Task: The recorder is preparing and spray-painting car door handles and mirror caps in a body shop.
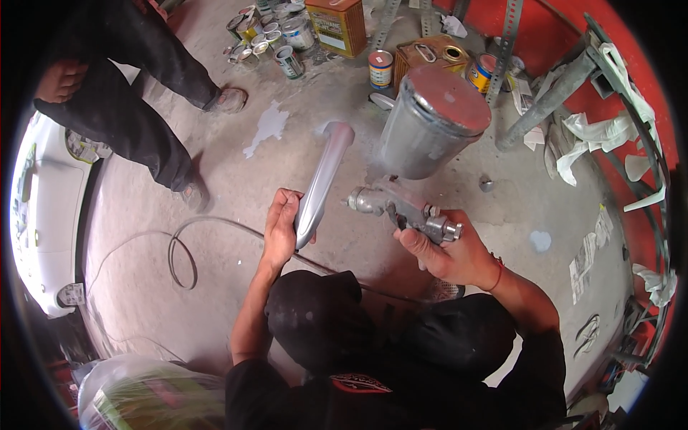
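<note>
My left hand (280,223) is closed around the lower end of a long, curved, silver piece that looks like a car door handle (321,188). The piece stands tilted, its rounded far end pointing up and slightly right. In my right hand (462,256) is a metal paint spray gun (412,213), my fingers wrapped around its body. A big dented grey cup with a reddish lid (423,140) sits on top of the gun. The nozzle faces left toward the silver piece, with a gap between them.
A thin hose (183,251) loops over the concrete floor. Paint cans (290,63) and metal tins (337,27) stand at the back. Another person in dark trousers (136,122) is at left, beside a white car (50,208). A metal stand (545,100) draped with paper is at right.
</note>
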The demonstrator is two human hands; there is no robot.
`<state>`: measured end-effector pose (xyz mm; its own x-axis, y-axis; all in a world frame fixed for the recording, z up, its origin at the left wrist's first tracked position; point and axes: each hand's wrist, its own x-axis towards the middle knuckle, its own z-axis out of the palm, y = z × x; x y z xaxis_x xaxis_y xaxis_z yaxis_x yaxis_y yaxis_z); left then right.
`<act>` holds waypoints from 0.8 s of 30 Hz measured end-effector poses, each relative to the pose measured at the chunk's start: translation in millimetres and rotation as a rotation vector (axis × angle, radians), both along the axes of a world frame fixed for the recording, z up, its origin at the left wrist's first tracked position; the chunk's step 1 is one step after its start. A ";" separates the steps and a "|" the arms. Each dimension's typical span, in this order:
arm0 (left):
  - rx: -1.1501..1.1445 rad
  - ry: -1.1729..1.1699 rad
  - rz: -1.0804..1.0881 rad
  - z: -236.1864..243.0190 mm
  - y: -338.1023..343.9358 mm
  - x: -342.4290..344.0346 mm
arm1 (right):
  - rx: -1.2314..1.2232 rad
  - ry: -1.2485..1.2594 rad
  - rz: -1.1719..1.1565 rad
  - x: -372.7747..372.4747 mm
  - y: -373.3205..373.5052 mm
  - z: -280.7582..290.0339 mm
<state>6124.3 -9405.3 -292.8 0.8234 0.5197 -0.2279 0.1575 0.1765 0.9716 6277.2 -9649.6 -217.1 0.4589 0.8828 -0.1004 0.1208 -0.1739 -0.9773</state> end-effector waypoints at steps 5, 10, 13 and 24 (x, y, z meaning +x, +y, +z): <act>0.045 0.050 -0.013 0.1 -1.5 -2.5 | -0.013 0.010 -0.094 9.3 -1.6 -1.4; 0.080 0.017 -0.050 -1.8 -1.3 -5.7 | -0.041 -0.029 -0.211 14.1 -4.9 -12.8; 0.071 0.008 -0.058 -3.2 -1.9 -6.0 | -0.029 0.053 -0.270 14.0 -3.4 0.1; -0.082 -0.108 -0.092 -14.5 29.8 18.1 | -0.023 0.158 -0.525 27.9 -21.6 -5.6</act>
<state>6142.4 -9375.6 -307.3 0.8884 0.4247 -0.1740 0.0721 0.2452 0.9668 6305.1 -9671.2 -222.7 0.8147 0.5363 -0.2207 -0.1363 -0.1928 -0.9717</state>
